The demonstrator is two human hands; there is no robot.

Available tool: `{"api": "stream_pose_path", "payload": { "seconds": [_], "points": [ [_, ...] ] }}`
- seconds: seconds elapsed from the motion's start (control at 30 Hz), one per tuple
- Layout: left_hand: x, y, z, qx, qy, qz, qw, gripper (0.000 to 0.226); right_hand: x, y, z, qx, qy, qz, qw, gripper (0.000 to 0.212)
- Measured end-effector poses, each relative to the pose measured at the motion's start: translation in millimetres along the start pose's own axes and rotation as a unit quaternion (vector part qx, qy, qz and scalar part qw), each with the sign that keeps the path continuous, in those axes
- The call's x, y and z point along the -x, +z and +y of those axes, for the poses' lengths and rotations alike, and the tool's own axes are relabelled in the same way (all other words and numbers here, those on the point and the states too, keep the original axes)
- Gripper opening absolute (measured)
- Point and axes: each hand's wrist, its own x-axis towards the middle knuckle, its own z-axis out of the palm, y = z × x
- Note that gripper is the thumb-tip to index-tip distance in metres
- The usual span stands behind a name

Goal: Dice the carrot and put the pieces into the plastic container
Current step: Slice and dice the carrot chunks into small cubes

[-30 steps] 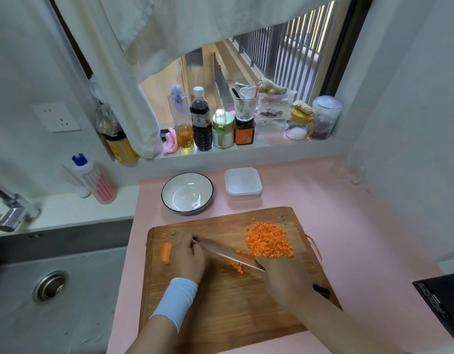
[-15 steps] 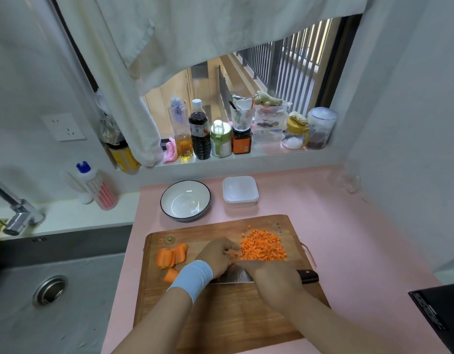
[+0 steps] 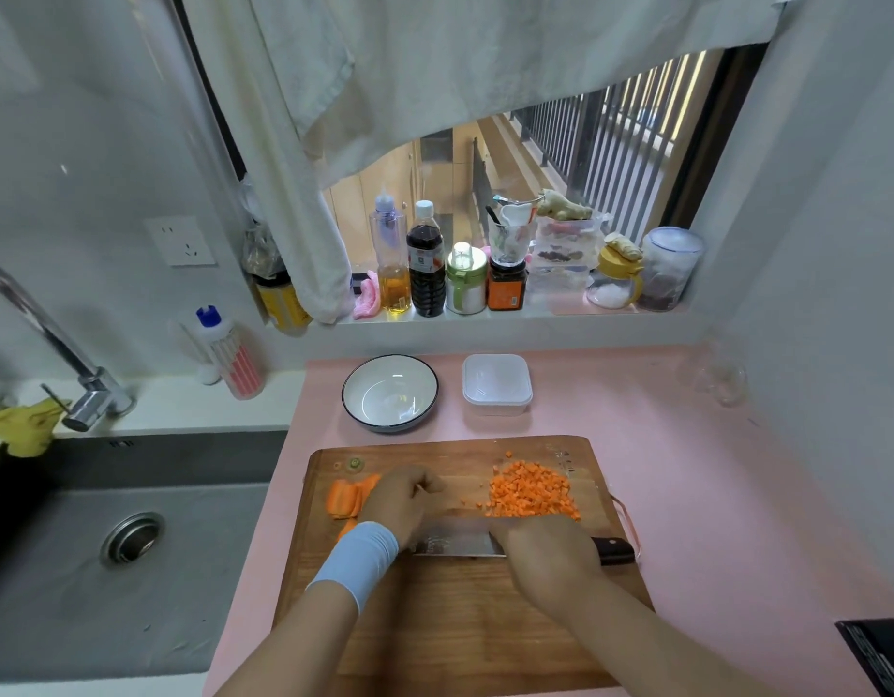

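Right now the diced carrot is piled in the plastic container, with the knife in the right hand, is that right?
No. The head view shows the diced carrot piled on the board, not in the container. The knife is in the right hand.

Carrot dice pile [image 3: 530, 490] — slabs [image 3: 345, 498] left, plastic container [image 3: 496, 384] behind

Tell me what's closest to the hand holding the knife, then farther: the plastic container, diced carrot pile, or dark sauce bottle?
From the right hand, in the head view:
1. Diced carrot pile, just beyond it on the cutting board.
2. Plastic container, past the board on the pink counter.
3. Dark sauce bottle, up on the windowsill.
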Motion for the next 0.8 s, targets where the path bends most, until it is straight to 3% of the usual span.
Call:
{"api": "stream_pose_path", "payload": {
  "seconds": [0.13, 0.2, 0.27, 0.33, 0.37, 0.47, 0.57, 0.67, 0.8],
  "points": [
    [1, -1, -3, -0.018, -0.014, -0.037, 0.999, 0.033, -2, -1, 1, -0.018, 0.01, 0.005, 1.0, 0.04],
    [1, -5, -3, -0.03, 0.035, 0.069, 0.997, 0.034, -2, -3, 2, -0.068, 0.036, 0.004, 0.997, 0.035],
    [3, -11, -2, -0.03, 0.1, 0.22, 0.97, 0.038, -3, -3, 2, -0.161, 0.086, -0.008, 0.983, 0.023],
    [8, -15, -3, -0.032, 0.132, 0.269, 0.953, 0.039, -4, -2, 3, -0.307, 0.138, -0.032, 0.941, 0.022],
    [9, -14, -5, -0.035, 0.148, 0.248, 0.957, 0.041, -4, -1, 3, -0.39, 0.166, -0.043, 0.905, 0.023],
    [14, -1, -16, -0.056, 0.192, 0.079, 0.977, 0.06, -6, 4, -1, -0.599, 0.251, -0.067, 0.758, 0.02],
    [21, 19, -21, -0.096, 0.257, -0.026, 0.961, 0.065, -8, 7, -7, -0.687, 0.293, -0.091, 0.659, 0.019],
    [20, 26, -32, -0.127, 0.266, -0.057, 0.954, 0.058, -9, 8, -15, -0.714, 0.317, -0.086, 0.618, 0.018],
    [15, 17, -55, -0.133, 0.24, -0.079, 0.958, 0.055, -9, 14, -22, -0.712, 0.34, -0.025, 0.613, 0.016]
  ]
}}
